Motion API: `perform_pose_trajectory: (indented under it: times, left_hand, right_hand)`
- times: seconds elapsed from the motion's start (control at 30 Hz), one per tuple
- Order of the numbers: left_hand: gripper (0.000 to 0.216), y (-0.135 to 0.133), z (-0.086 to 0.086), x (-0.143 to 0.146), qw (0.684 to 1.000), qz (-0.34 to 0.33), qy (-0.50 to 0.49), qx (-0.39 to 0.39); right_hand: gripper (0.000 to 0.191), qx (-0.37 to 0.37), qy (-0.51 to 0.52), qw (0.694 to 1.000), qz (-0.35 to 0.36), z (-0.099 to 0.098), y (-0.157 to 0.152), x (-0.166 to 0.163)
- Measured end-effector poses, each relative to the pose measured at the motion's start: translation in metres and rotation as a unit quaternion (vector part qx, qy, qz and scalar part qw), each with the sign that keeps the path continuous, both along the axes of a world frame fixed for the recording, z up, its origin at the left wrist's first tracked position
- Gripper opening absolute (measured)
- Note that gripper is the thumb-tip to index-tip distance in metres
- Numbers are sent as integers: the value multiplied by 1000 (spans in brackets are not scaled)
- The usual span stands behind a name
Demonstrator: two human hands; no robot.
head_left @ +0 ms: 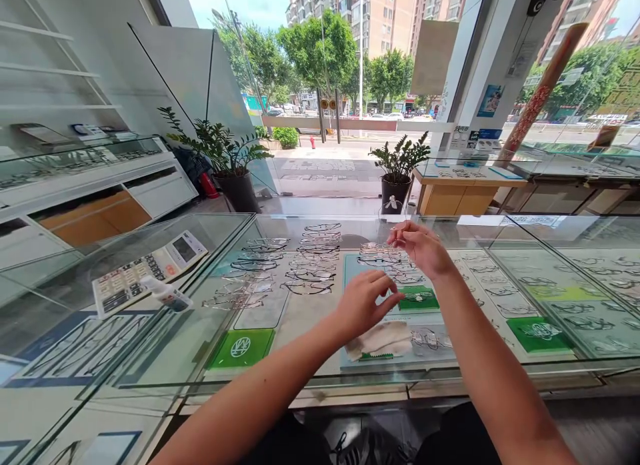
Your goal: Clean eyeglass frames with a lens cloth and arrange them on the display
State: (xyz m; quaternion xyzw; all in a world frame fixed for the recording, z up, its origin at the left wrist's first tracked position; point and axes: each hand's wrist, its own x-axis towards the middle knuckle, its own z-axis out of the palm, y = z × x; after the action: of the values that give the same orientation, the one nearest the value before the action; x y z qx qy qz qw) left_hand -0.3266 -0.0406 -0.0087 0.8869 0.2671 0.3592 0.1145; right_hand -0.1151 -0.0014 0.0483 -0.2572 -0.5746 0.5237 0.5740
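Observation:
My right hand (425,248) is raised over the right-hand column of eyeglasses (383,252), thumb and fingertips pinched together. A thin wire-rimmed pair of eyeglasses, its outline faint, seems to be in the pinch, with a small white piece (393,202) above the fingers. My left hand (367,302) hovers over the glass counter (305,322), palm down, thumb apart from loosely bent fingers, holding nothing. Below it lie a beige cloth (385,338) and a clear-looking pair of glasses (430,338). Another pair rests on a green pad (420,304).
More eyeglasses (310,275) lie in columns left of my hands, near a green pad with a white logo (240,348). A calculator (150,272) and a white bottle (167,294) are at the left. Potted plants (395,165) stand beyond the counter.

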Motion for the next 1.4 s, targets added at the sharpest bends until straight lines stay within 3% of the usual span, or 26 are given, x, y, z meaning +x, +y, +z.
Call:
perform_pose_trajectory:
  times: [0.07,0.13,0.2,0.27,0.43,0.67,0.77,0.87,1.03,1.1,1.17,1.23,1.33,1.4]
  left_hand:
    - [27,10,13,-13,987,96,-105,74]
    - [51,21,24,-26,964,147,-165,150]
    - [76,30,30,-34,954,145,-163,204]
    - [86,35,32,-37,956,119,-137,231]
    - [77,37,29,-34,955,93,-135,245]
    - [70,36,30,-37,952,98,-141,252]
    - [67,33,37,-40,945,111,-165,259]
    - [65,31,59,-45,937,144,-186,257]
    - [61,34,131,-52,913,178,-223,292]
    - [58,36,157,-52,896,193,-252,310]
    - [57,37,174,-49,881,218,-278,314]
    - [57,36,181,-46,866,242,-305,313]
    - [57,35,180,-41,858,254,-331,300]
    - [57,36,176,-40,864,250,-326,290]
  right_hand:
    - [10,11,-48,998,40,2,-2,4]
    - [13,13,-103,990,91,2,-4,7]
    - [15,8,-140,981,132,2,-5,10]
    - [17,8,-159,974,161,2,-4,11]
    - [18,29,-195,957,213,4,-2,11]
    - [22,40,-226,951,207,10,-11,14]
    - [26,59,-238,960,138,25,-17,15]
    - [31,80,-274,958,12,56,-11,23]
    - [43,103,-456,871,-149,133,-2,60]
    - [43,102,-487,826,-265,152,-11,61]
    - [45,130,-464,808,-339,158,-27,46]
    - [57,178,-401,828,-349,151,-43,19]
    - [75,217,-359,827,-375,134,-57,-21]
    - [78,225,-352,819,-394,124,-59,-37]
